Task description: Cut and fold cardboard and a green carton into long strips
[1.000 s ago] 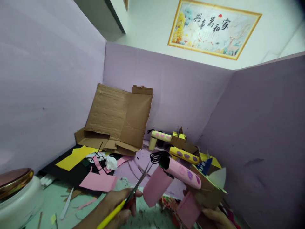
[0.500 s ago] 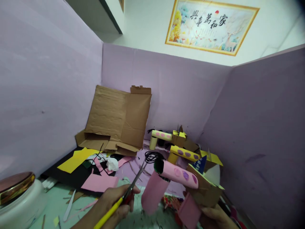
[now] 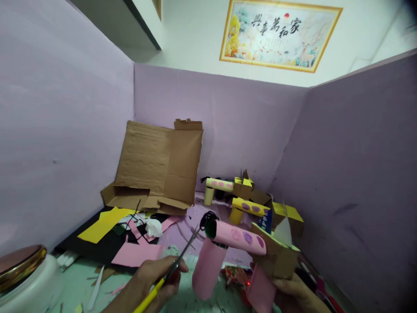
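My left hand (image 3: 161,276) grips yellow-handled scissors (image 3: 153,295), their blades pointing up and away. The blade tips come close to a bundle of black string (image 3: 208,219) at the open end of a pink paper tube (image 3: 239,237) with purple spots. That tube lies across an upright pink tube (image 3: 208,269) and meets a small cardboard box (image 3: 276,256) at its right end. My right hand (image 3: 293,293) holds this paper model from below on the right, by the box and a lower pink piece (image 3: 260,289); some of its fingers are hidden.
Similar yellow models (image 3: 249,206) stand behind. A folded cardboard box (image 3: 153,161) leans on the lilac back wall. Yellow paper (image 3: 102,224), pink paper (image 3: 137,253) and scraps lie on a black sheet (image 3: 84,239). A white jar (image 3: 29,278) stands at the left, near a white plastic tool (image 3: 96,289).
The model in my right hand has shifted slightly left. The string has bunched up near the tube's mouth, where it spread out wider before. The scissors stay close to it.
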The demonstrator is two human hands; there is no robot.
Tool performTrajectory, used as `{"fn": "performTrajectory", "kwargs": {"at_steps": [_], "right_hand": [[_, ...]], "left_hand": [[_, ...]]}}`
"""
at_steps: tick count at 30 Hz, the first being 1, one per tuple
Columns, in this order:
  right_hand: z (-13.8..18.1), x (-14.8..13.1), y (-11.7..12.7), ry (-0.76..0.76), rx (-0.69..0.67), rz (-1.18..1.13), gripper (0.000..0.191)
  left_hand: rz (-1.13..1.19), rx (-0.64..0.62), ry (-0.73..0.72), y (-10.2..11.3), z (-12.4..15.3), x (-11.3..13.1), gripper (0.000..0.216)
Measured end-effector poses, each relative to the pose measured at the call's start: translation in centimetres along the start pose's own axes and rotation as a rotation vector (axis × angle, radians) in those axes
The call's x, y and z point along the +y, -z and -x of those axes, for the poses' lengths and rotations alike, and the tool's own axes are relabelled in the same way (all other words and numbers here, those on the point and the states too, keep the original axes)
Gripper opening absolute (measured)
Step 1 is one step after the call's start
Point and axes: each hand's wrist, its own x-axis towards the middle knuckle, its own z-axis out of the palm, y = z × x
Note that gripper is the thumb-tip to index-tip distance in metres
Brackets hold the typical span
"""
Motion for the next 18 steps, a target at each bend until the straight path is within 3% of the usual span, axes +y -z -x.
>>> {"fn": "performTrajectory", "kwargs": {"at_steps": [6, 12, 18], "right_hand": [[0.2, 0.0, 0.0, 0.010, -0.048, -0.020, 0.057], [0.4, -0.4, -1.1, 0.029, -0.113, -0.083, 0.064], [0.7, -0.5, -1.3, 0.024, -0.045, -0.066, 0.061]], "left_hand": [[-0.065, -0.005, 0.030, 0.1, -0.1, -2.1, 0.024], [-0.073, 0.029, 0.005, 0.0, -0.2, -2.6, 0.024], [-0.084, 0.037, 0.069, 0.9, -0.7, -2.3, 0.026]]}}
